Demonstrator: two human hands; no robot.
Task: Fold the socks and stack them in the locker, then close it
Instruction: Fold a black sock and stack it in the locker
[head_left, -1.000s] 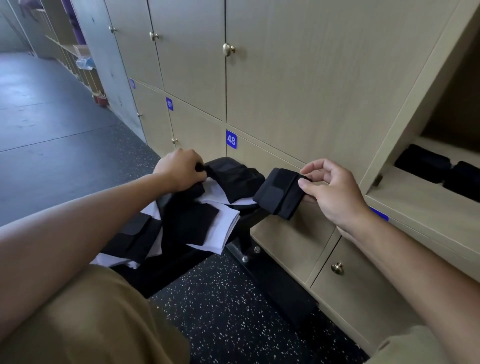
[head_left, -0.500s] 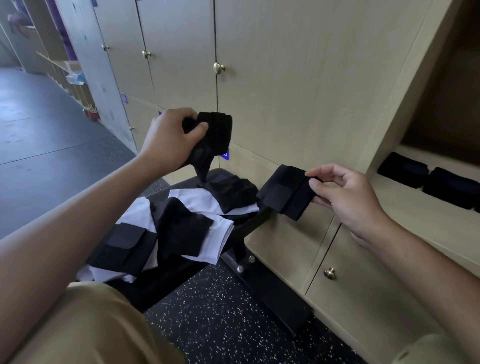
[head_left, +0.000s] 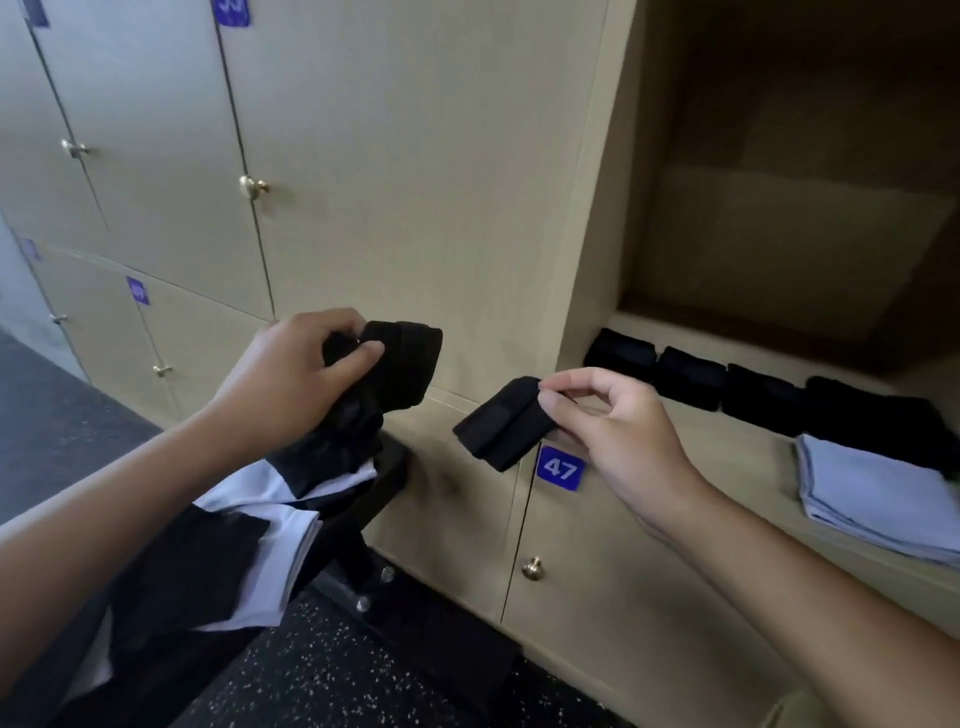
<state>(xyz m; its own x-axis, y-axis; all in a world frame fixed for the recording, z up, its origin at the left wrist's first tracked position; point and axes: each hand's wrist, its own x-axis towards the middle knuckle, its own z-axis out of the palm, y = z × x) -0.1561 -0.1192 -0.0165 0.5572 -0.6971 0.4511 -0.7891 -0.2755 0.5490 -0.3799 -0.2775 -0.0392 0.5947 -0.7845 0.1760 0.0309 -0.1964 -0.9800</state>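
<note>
Beige laminate lockers (head_left: 405, 171) fill the wall, most doors closed with brass knobs, and the open locker (head_left: 779, 218) sits at about two o'clock. Along its shelf (head_left: 737, 467) runs a row of folded black socks (head_left: 691, 373), set side by side toward the back, with a folded pale blue cloth (head_left: 878, 493) nearer the front edge at three o'clock. At seven o'clock a black bench (head_left: 374, 499) carries a pile of black and white socks (head_left: 249, 540). The left hand (head_left: 280, 379), at nine o'clock from centre, is curled round an unfolded black sock (head_left: 395, 369) whose lower end hangs down to the pile. The right hand (head_left: 618, 431), just right of centre, pinches a folded black sock (head_left: 501, 423) between thumb and fingertips, held in the air before the locker front, just left of the open compartment and above the blue number plate 47 (head_left: 560, 468).
</note>
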